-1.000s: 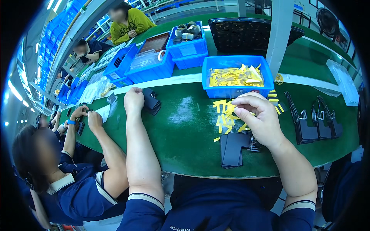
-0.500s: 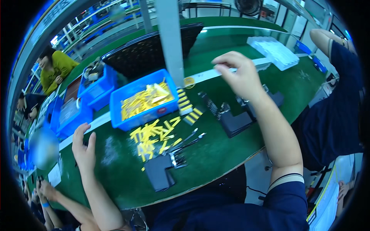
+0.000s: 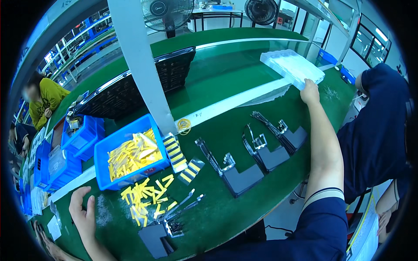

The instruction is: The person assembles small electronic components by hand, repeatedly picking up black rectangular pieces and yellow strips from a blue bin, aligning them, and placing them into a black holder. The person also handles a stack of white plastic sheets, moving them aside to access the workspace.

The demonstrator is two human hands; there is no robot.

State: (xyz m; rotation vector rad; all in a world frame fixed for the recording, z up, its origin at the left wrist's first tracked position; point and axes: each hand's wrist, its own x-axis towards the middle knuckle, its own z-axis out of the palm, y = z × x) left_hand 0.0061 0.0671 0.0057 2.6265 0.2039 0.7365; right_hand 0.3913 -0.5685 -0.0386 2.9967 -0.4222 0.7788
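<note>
My right hand (image 3: 310, 92) is stretched out to the far right, its fingers closed on the near corner of a stack of translucent white plastic trays (image 3: 287, 65). My left hand (image 3: 82, 211) hovers over the left of the bench, empty, with thumb and curled fingers apart. Beside it lies a heap of short yellow strips (image 3: 146, 198). Below that heap is a black L-shaped part (image 3: 152, 239) with cables and a metal bracket. Several similar parts sit in groups across the bench, one group (image 3: 244, 178) in the middle and another (image 3: 272, 157) nearer my right arm.
A blue bin (image 3: 101, 152) holds more yellow strips. Next to it are striped yellow-and-black sheets (image 3: 175, 152) and a yellow tape roll (image 3: 183, 126). A grey post (image 3: 139, 61) rises behind, before a black panel (image 3: 117, 95). A co-worker in dark blue (image 3: 370, 117) is at right.
My right hand has moved from above the black parts, farther out to the tray stack, and closed on its corner. My left hand stays empty. The head view has shifted to the right.
</note>
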